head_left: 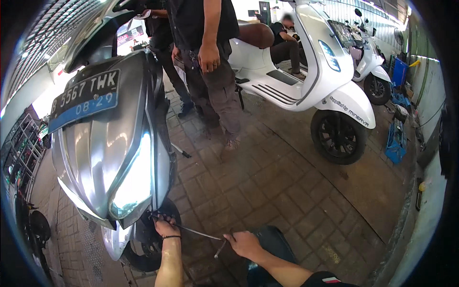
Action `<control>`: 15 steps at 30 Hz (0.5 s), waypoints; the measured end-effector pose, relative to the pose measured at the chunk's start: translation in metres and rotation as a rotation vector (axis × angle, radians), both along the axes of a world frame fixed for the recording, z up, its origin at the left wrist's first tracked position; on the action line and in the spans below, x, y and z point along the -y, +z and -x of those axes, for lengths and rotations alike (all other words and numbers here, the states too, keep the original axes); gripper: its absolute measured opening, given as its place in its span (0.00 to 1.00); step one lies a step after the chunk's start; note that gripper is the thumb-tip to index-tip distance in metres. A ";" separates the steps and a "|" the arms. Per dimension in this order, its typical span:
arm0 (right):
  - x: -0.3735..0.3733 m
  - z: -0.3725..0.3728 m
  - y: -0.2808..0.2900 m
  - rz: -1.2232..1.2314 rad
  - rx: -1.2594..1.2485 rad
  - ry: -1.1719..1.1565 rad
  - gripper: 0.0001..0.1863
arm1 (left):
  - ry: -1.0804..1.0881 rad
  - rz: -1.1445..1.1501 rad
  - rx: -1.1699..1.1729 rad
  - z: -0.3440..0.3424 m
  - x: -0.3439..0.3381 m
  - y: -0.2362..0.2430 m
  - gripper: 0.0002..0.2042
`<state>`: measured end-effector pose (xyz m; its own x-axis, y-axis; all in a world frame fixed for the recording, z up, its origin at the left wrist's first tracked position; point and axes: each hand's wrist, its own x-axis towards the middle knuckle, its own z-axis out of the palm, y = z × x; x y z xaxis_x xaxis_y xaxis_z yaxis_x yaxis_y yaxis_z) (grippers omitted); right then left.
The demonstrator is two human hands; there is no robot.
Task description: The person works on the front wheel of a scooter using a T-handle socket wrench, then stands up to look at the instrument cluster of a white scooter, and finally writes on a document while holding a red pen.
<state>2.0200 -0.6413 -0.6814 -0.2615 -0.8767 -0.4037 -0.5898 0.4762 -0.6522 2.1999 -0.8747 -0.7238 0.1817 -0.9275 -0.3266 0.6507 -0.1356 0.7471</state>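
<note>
Left grip (166,226): fingers curled round the far end of the tool, right below the nose of the silver-grey scooter (95,153), probably to keep that end steady
T-handle wrench (201,233): looks like one anyway, long thin shaft strung between both grips; tip's hidden, so can't tell what it's on
Right grip (245,245): wrapped on the handle end, crossbar poking out below the fingers, I'd guess for leverage
Front wheel (143,245): just beside the left grip, which explains the low reach in
Headlight (134,189): lit up bright, above the left grip
White scooter (330,86): well apart, up and right of the right grip
</note>
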 end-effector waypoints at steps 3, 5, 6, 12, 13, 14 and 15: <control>-0.023 0.001 0.001 0.598 -0.272 -0.005 0.24 | 0.012 -0.009 0.001 0.008 -0.005 0.010 0.04; -0.023 -0.007 -0.011 0.786 -0.236 -0.023 0.23 | -0.009 0.004 0.006 0.005 -0.001 0.005 0.03; -0.020 -0.010 -0.019 0.828 -0.180 -0.040 0.23 | -0.014 -0.010 -0.026 0.003 0.002 -0.002 0.03; -0.007 -0.004 -0.012 0.428 -0.206 -0.090 0.18 | 0.026 -0.019 -0.076 -0.004 0.012 -0.014 0.03; -0.013 -0.002 -0.007 0.554 -0.266 -0.058 0.18 | 0.019 -0.014 -0.057 0.002 0.005 -0.005 0.04; -0.018 -0.001 -0.005 0.680 -0.325 -0.026 0.18 | 0.013 -0.010 -0.038 0.006 -0.001 0.001 0.04; -0.022 0.000 -0.005 0.804 -0.385 0.005 0.19 | 0.029 -0.007 -0.007 0.010 -0.005 0.004 0.05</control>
